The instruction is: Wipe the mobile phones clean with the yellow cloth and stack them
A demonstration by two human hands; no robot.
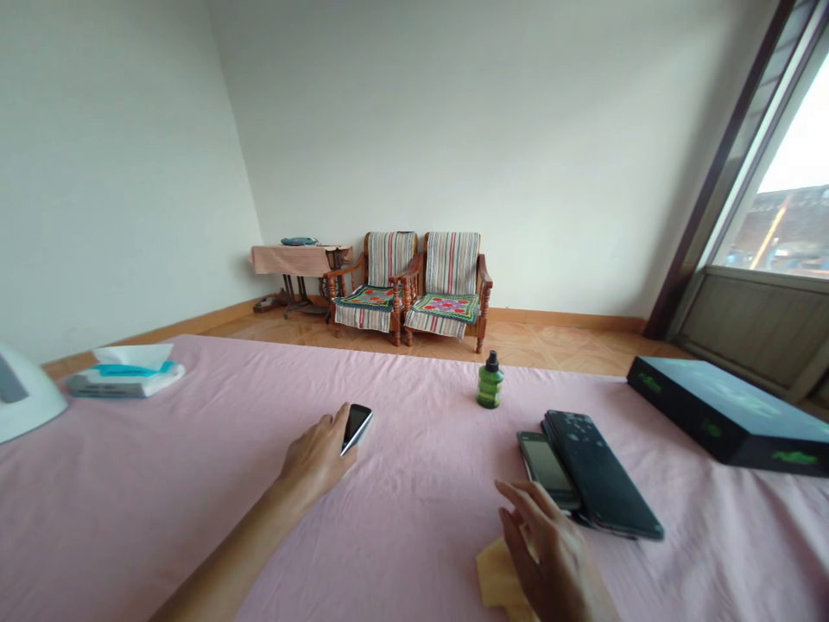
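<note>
My left hand (317, 453) is closed around a small dark-screened phone (358, 425) at the middle of the pink cloth. My right hand (550, 549) is at the lower right with its fingers apart. Under and beside it is a yellow cloth (496, 577), partly hidden by the hand; whether they touch I cannot tell. Just beyond those fingers a grey-screened phone (545, 466) lies against a larger black flat device (602, 475). A green bottle with a black cap (490, 384) stands upright farther back.
Pink cloth (414, 518) covers the surface. A tissue pack (126, 380) lies at left, beside a partly visible white rounded object (26, 397). At right is a black box (725, 415) with green marks. Two wooden chairs (452, 268) and a covered table (291, 259) stand by the wall.
</note>
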